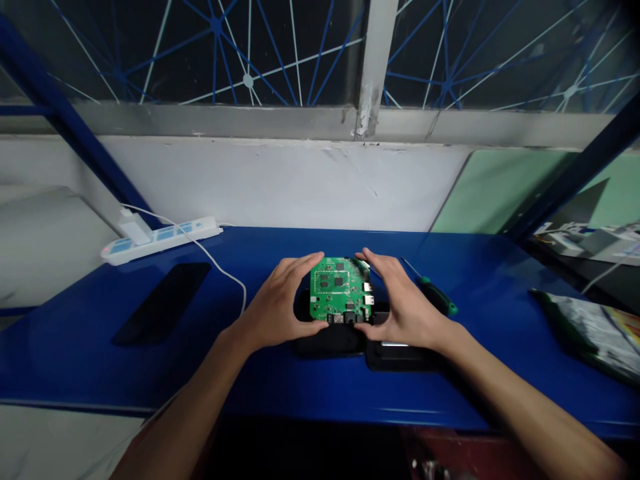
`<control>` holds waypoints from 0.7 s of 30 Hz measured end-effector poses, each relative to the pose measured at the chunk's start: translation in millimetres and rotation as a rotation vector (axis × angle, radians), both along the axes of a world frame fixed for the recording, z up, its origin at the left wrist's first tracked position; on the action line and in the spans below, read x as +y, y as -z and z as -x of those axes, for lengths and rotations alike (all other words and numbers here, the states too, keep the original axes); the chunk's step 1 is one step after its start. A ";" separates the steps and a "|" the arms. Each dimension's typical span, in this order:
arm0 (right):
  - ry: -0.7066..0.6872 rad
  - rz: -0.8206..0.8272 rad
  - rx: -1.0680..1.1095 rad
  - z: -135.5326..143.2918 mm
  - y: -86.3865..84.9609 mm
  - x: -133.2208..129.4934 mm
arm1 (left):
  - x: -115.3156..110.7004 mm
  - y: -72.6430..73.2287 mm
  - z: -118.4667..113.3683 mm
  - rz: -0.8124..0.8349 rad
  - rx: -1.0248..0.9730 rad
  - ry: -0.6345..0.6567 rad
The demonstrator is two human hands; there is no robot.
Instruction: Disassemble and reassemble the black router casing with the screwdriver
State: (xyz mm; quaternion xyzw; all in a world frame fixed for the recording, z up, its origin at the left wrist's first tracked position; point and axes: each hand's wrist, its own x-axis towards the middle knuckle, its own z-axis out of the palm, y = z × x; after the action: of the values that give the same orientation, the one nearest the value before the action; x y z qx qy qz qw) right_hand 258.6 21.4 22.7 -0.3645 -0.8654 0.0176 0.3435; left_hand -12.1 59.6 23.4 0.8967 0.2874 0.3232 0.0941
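Observation:
A green circuit board [333,287] with silver ports along its near and right edges is held up between both hands. My left hand [280,297] grips its left side, thumb at the near edge and fingers at the far edge. On the opposite side my right hand [400,300] holds it the same way. Below the board lies a black plastic case half [330,343], partly hidden by it. Beside that, under my right hand, is another black case part [400,360]. A green-handled screwdriver [437,297] rests just beyond my right hand.
A black phone-like slab [163,303] lies on the blue table [280,393] to the left. Behind it stands a white power strip [165,239] with a plugged-in charger [135,228] and a trailing white cable [220,267]. A shiny plastic packet [595,327] sits at the right.

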 end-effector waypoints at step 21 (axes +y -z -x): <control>-0.025 0.044 0.100 -3.6 3.3 -4.0 | -11.0 -18.9 -39.5 0.040 0.105 -0.005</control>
State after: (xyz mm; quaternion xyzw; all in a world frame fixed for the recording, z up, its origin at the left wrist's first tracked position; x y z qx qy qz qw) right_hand 262.2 17.4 19.3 -0.3596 -0.8511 0.0591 0.3778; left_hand 27.4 48.7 42.3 0.9097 0.3007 0.2698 0.0960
